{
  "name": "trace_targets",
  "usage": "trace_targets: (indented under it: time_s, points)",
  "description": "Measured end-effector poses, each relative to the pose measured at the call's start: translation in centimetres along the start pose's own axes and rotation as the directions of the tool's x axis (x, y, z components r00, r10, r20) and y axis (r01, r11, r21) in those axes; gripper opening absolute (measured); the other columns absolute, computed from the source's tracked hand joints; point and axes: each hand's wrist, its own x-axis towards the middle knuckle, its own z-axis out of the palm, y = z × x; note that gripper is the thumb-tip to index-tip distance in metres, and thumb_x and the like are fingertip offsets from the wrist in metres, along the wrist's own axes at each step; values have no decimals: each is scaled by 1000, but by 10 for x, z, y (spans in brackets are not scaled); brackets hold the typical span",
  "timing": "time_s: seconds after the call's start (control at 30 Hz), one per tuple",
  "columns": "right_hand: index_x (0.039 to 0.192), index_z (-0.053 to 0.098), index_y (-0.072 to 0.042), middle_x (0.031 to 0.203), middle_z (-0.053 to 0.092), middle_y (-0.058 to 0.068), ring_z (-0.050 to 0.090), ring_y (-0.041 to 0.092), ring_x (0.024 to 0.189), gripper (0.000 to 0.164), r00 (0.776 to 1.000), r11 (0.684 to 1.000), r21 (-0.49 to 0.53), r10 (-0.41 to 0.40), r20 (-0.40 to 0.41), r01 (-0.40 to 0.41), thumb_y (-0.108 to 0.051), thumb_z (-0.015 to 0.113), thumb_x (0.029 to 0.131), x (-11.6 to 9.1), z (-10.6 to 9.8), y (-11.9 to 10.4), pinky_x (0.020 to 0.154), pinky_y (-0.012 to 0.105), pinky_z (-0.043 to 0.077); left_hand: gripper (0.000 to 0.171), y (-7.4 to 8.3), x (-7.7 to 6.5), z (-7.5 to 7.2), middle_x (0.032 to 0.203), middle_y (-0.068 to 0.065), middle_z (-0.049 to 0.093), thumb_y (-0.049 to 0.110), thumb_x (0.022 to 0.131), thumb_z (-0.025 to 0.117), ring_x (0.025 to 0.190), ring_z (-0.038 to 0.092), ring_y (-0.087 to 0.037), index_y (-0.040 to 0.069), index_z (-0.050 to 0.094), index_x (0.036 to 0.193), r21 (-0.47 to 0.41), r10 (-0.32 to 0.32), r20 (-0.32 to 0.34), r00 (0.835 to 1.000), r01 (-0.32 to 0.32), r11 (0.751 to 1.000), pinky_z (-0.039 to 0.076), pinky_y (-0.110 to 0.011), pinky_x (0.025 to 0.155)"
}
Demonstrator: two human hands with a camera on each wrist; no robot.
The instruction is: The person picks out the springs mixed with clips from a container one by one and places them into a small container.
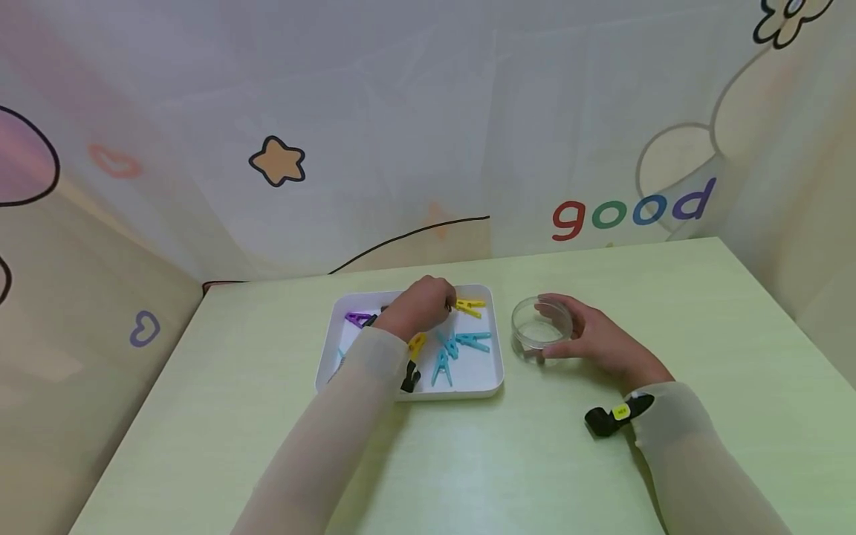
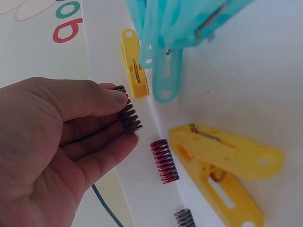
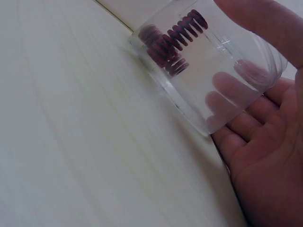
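Note:
Over the white tray (image 1: 496, 371), my left hand (image 1: 421, 306) pinches a dark coil spring (image 2: 130, 116) between thumb and fingers. Below it in the left wrist view lie a red spring (image 2: 164, 161) and a grey spring (image 2: 184, 217). Yellow clothespins (image 2: 227, 149) and light blue clothespins (image 2: 167, 80) lie close by. My right hand (image 1: 595, 338) grips a clear round jar (image 1: 542, 336) just right of the tray, thumb on one side and fingers on the other. Inside the jar, red springs (image 3: 184, 30) show through the wall.
A purple clothespin (image 1: 357, 319) lies at the tray's left side, and my left sleeve (image 1: 328, 431) hides part of the tray. A black wrist camera (image 1: 605, 420) sticks out from the right cuff. Behind the pale table (image 1: 535, 461) hangs a printed curtain (image 1: 401, 134).

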Motion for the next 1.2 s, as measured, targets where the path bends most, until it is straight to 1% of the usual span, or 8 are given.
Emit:
trace_targets:
  time_s: [0.27,0.53,0.97,1.2]
  points:
    - [148,32,-29,154,38,8,29,35,144,90,1000,1000,-1,5,-2,-5,-37,83,74,1,0,0,113,60,28,27,1,0,-1,113,-3,67,9,93,62,97,58,-19,11,69,119,-11,32,-1,999,-32,999,51,-34,98]
    - [147,34,-27,152,40,9,31,35,143,86,999,999,15,-36,7,36,-34,82,75,0,0,1,113,58,29,30,7,-3,-6,114,-3,67,8,93,61,98,58,-19,11,68,122,-23,37,-5,999,-38,999,51,-33,98]
    - [147,34,-28,153,40,9,30,35,144,88,1000,1000,11,-26,8,26,-35,83,75,1,-1,0,113,59,28,29,12,-7,-9,115,-3,67,8,95,59,98,57,-19,11,67,122,-21,64,-5,998,-64,998,51,-32,98]
    - [148,33,-28,153,39,9,30,35,144,89,1000,1000,13,-14,4,14,-36,82,75,1,0,2,114,60,27,29,16,-10,-11,116,-3,66,8,96,55,98,57,-18,10,67,122,-21,90,-8,996,-90,996,52,-30,95]
